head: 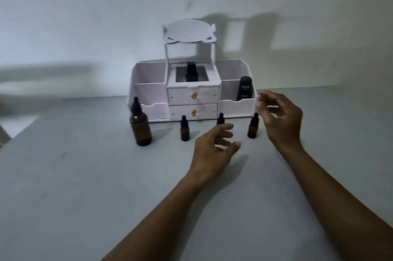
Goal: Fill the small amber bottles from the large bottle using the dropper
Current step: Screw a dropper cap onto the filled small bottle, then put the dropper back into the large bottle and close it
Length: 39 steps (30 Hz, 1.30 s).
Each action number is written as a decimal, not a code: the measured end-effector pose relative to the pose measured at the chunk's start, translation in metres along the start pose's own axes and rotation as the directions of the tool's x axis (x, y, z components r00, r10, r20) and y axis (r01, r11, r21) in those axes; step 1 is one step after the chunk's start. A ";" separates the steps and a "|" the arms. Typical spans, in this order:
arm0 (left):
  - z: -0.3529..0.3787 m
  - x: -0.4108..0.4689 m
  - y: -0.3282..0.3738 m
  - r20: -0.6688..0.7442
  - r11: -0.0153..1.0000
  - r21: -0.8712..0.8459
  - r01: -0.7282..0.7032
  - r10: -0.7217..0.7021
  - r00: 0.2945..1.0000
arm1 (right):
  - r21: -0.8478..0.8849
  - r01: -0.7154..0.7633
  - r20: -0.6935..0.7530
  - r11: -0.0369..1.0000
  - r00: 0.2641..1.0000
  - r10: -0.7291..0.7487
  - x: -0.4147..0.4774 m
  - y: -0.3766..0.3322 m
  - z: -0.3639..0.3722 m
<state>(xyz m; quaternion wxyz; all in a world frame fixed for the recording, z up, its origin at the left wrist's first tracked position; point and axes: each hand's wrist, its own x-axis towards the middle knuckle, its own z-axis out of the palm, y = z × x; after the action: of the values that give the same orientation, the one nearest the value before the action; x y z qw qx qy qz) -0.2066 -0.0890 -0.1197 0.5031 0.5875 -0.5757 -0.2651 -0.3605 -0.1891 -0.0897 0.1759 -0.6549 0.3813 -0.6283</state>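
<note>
A large amber bottle (141, 126) with a black dropper cap stands at the left of a row on the grey table. Three small amber bottles with black dropper caps stand to its right: one (185, 128) next to it, a middle one (220, 119) mostly hidden behind my left hand, and a right one (253, 126). My left hand (214, 146) hovers in front of the middle bottle, fingers apart and empty. My right hand (280, 118) is raised just right of the right bottle, fingers loosely curled and holding nothing.
A white cosmetic organizer (192, 88) with two drawers and a raised top shelf stands against the wall behind the bottles. A dark tube (244, 88) stands in its right compartment. The table's left edge (19, 133) runs diagonally.
</note>
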 end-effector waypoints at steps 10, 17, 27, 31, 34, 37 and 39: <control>-0.167 -0.027 -0.029 -0.626 0.992 0.062 -0.107 0.122 0.771 | 0.323 0.039 0.233 0.946 0.965 -0.119 -0.014 -0.103 0.101; -0.204 -0.003 -0.079 -0.408 0.996 -0.038 0.086 -0.094 0.908 | 0.203 -0.153 0.532 0.967 0.846 0.022 -0.024 -0.125 0.175; -0.208 0.008 -0.091 -0.219 0.998 -0.031 0.054 -0.060 0.974 | 0.133 -0.057 0.590 0.989 0.807 -0.033 -0.028 -0.119 0.206; -0.208 0.009 -0.093 -0.223 0.999 -0.015 0.043 -0.045 0.974 | 0.133 -0.037 0.607 0.990 0.793 -0.052 -0.027 -0.117 0.208; -0.207 0.009 -0.095 -0.227 0.999 -0.016 0.052 -0.054 0.972 | 0.148 -0.031 0.580 0.989 0.812 -0.061 -0.028 -0.114 0.208; -0.208 0.010 -0.098 -0.227 0.999 -0.014 0.052 -0.053 0.972 | 0.149 -0.011 0.554 0.989 0.829 -0.074 -0.031 -0.113 0.209; -0.208 0.010 -0.098 -0.220 0.999 -0.008 0.054 -0.054 0.974 | 0.141 -0.002 0.562 0.990 0.824 -0.079 -0.031 -0.113 0.210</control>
<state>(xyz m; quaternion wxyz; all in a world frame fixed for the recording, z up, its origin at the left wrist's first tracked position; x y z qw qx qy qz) 0.0209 -0.0552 -0.1318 0.5570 0.6280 -0.5001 -0.2128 -0.1259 -0.1456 -0.0622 0.3122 -0.8058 0.2553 -0.4337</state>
